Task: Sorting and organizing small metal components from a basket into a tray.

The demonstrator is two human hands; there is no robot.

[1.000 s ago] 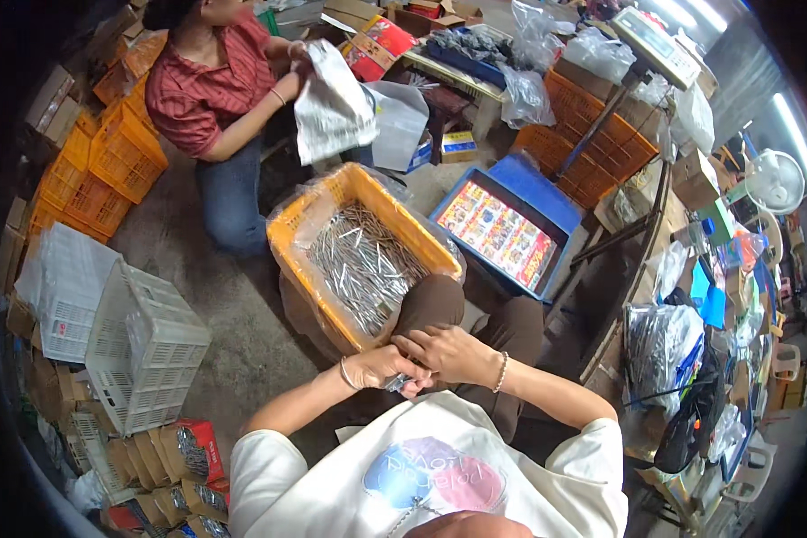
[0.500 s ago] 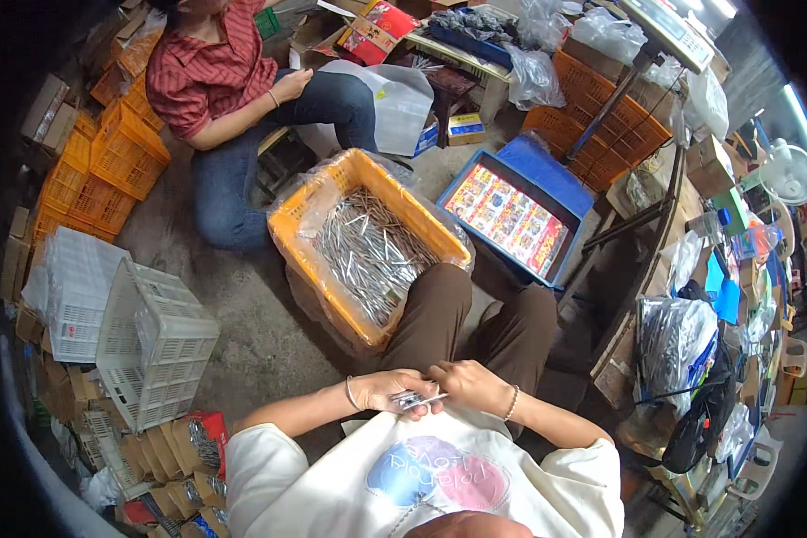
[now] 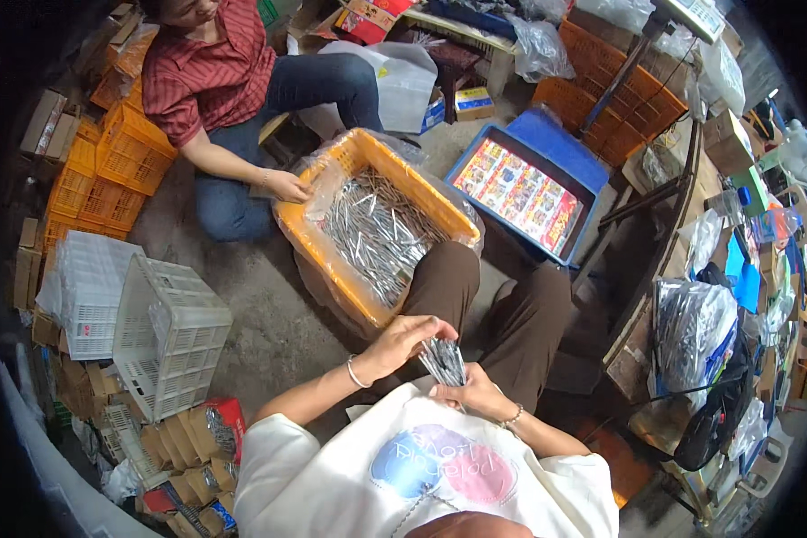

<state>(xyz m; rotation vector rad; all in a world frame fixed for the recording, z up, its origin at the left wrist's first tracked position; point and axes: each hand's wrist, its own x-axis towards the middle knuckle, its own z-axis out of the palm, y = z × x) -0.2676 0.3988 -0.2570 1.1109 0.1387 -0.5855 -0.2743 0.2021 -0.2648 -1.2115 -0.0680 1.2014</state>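
Observation:
In front of my lap, a bundle of slim silver metal pieces (image 3: 445, 363) stands between my two hands. My left hand (image 3: 394, 346) curls its fingers around the upper left of the bundle. Closed on the lower end is my right hand (image 3: 477, 394), thumb across the pieces. Just beyond my knees, a yellow plastic crate (image 3: 332, 285) lined with clear plastic holds a loose heap of similar slim metal pieces (image 3: 372, 229). Their exact kind is too small to make out.
Across the crate sits a co-worker in a red striped shirt (image 3: 208, 76), one hand (image 3: 289, 186) at its left rim. A blue tray (image 3: 462, 166) with printed sheets lies right of it. White crates (image 3: 184, 336) stand left; a cluttered table (image 3: 632, 354) runs along the right.
My hands have come apart and lifted the bundle, which now fans upright. The co-worker's hand has moved from their knee to the crate's rim. The whole view has shifted slightly.

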